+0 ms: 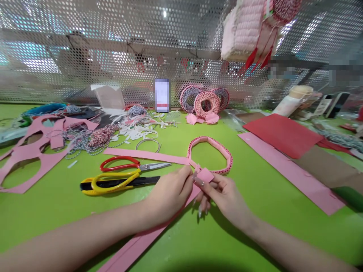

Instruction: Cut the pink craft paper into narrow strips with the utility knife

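Note:
A ring of pink paper strip with a ridged, reddish-edged outer face (231, 160) lies on the green table, its near side at my fingertips. My left hand (171, 192) is closed, pinching folded pink paper strip by the ring. My right hand (227, 194) pinches a short, wide flap of that pink paper strip (205, 174) between thumb and fingers. A long pink tail runs from under my left hand to the lower left. Another narrow pink strip (147, 155) extends left from the ring. My fingers hide where the strips meet.
Left of my hands lie red-handled scissors (120, 163) and a yellow-and-black cutter (113, 185), with a metal ring (149, 144) beyond. Cord and paper scraps (138, 130), a phone (162, 94) and woven rings (207, 102) stand at the back. Red sheets (283, 134) lie right.

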`<state>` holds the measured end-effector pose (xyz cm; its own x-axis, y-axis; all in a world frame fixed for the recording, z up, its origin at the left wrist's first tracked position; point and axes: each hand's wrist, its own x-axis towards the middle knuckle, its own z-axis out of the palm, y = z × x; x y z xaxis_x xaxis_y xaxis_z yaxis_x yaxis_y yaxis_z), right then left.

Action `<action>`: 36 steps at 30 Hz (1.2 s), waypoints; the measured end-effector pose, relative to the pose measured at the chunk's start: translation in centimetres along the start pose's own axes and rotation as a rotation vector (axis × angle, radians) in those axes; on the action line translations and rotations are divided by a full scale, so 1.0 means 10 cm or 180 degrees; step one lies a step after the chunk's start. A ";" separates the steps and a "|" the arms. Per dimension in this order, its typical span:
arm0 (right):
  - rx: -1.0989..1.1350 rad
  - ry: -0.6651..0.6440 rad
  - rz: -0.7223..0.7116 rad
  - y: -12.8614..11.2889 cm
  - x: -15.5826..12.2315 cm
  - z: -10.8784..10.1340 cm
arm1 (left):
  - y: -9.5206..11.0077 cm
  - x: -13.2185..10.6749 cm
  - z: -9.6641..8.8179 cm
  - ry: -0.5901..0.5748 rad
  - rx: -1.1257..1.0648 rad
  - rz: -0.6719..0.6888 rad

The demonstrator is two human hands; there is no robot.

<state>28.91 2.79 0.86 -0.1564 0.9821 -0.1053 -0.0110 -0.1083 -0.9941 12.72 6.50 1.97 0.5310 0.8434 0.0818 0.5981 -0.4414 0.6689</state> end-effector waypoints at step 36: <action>-0.0079 -0.0258 0.0019 0.05 -0.01 0.01 | -0.05 -0.03 -0.02 -0.0229 0.0665 0.0237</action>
<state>28.83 2.67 0.32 -0.2358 0.9656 -0.1097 0.0146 -0.1094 -0.9939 12.13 6.54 1.72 0.6152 0.7855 0.0673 0.6631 -0.5617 0.4947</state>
